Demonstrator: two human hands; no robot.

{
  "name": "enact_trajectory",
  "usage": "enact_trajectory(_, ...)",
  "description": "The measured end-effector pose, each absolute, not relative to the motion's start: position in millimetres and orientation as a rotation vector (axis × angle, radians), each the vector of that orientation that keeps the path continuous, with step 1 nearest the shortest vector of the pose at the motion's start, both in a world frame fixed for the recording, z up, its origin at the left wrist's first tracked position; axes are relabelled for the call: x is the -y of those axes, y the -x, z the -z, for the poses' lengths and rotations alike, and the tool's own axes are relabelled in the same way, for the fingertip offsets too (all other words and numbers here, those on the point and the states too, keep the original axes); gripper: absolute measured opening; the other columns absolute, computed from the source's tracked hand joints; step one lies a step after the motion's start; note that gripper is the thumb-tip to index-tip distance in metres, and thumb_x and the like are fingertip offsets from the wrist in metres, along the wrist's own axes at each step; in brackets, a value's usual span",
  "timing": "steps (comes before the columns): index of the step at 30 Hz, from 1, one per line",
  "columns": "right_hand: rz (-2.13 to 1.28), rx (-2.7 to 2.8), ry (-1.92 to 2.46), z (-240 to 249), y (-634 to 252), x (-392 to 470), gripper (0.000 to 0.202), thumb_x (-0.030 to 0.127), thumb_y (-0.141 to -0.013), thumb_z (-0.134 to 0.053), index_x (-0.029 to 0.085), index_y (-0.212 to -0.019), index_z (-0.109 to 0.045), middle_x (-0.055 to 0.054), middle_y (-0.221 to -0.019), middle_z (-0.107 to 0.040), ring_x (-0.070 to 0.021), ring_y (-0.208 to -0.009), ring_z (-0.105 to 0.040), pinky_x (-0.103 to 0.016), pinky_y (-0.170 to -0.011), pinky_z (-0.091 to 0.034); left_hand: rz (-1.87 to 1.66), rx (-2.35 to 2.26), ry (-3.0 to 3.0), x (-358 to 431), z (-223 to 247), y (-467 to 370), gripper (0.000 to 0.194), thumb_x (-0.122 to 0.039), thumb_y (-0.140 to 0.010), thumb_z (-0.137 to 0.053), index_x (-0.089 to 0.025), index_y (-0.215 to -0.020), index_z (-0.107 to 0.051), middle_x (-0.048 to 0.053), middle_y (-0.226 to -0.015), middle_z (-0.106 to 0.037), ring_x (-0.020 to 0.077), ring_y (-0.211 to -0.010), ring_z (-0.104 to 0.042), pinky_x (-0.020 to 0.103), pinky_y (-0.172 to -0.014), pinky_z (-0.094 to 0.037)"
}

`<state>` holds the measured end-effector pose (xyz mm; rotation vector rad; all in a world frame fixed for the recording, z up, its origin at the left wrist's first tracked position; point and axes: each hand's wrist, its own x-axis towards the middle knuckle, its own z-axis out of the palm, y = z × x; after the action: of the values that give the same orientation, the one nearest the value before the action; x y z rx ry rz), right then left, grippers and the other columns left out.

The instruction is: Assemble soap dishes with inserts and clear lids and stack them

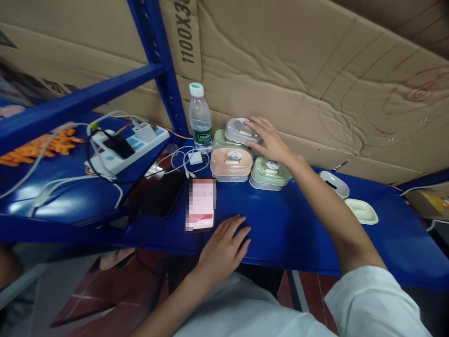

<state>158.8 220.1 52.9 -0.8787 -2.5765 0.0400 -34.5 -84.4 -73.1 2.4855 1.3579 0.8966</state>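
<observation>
My right hand (268, 140) reaches to the back of the blue table, its fingers on the right side of a grey lidded box (238, 131). That box rests on top of other boxes. Below and in front of it stand a pink box (231, 161) and, to the right, a green box (269, 172); another green box (220, 139) shows partly behind the pink one. My left hand (224, 243) lies at the table's front edge with its fingers spread, holding nothing. Just beyond its fingertips on the left is a phone (201, 201) with a lit screen.
A water bottle (201, 119) stands behind a white charger (195, 158) and cables. A dark phone (163, 194) lies left. Further left is a power strip (129, 150). At right sit a white tray (336, 189) and a cream tray (363, 211). Cardboard (280, 70) walls the back.
</observation>
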Motion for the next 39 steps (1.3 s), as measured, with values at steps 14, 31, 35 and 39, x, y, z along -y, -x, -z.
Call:
enact_trajectory(14,-0.161,2.545,0.97,-52.9,-163.2,-222.0,0.087,0.074,-0.101,-0.057,0.026,-0.171,-0.04,-0.015,-0.179,-0.034,-0.0367,-0.166,-0.031,-0.065,-0.134,-0.028,-0.891,-1.388,-2.516,84.8,71.4,32.8,0.027,-0.025,-0.109,-0.057,-0.018,-0.13,-0.073,0.016,-0.144,-0.07,0.0338,-0.136,-0.069,0.054,-0.112,-0.063)
enact_trajectory(31,-0.074,2.65,0.951,-60.0,-154.4,-228.0,0.099,0.087,-0.098,-0.046,0.021,-0.172,-0.037,-0.02,-0.179,-0.031,-0.0393,-0.166,-0.03,-0.065,-0.134,-0.025,-0.916,-1.371,-2.532,84.0,72.6,32.9,0.027,-0.022,-0.107,-0.059,-0.014,-0.128,-0.075,0.018,-0.143,-0.071,0.0359,-0.134,-0.07,0.056,-0.111,-0.063)
enact_trajectory(35,-0.066,2.56,1.0,-72.8,-174.1,-211.6,0.1,0.086,-0.101,-0.039,0.022,-0.176,-0.027,-0.015,-0.181,-0.03,-0.0364,-0.168,-0.027,-0.063,-0.136,-0.023,-0.926,-1.367,-2.527,83.5,73.9,33.4,0.027,-0.024,-0.108,-0.058,-0.017,-0.128,-0.075,0.016,-0.143,-0.071,0.0349,-0.134,-0.07,0.056,-0.112,-0.063)
enact_trajectory(39,0.013,2.299,1.208,-69.9,-248.1,-176.6,0.077,0.072,-0.109,-0.033,0.025,-0.169,-0.044,-0.009,-0.171,-0.049,-0.0322,-0.16,-0.043,-0.058,-0.133,-0.034,-0.925,-1.366,-2.54,83.2,74.7,34.3,0.028,-0.025,-0.109,-0.057,-0.019,-0.13,-0.074,0.016,-0.144,-0.071,0.0342,-0.135,-0.069,0.056,-0.112,-0.063)
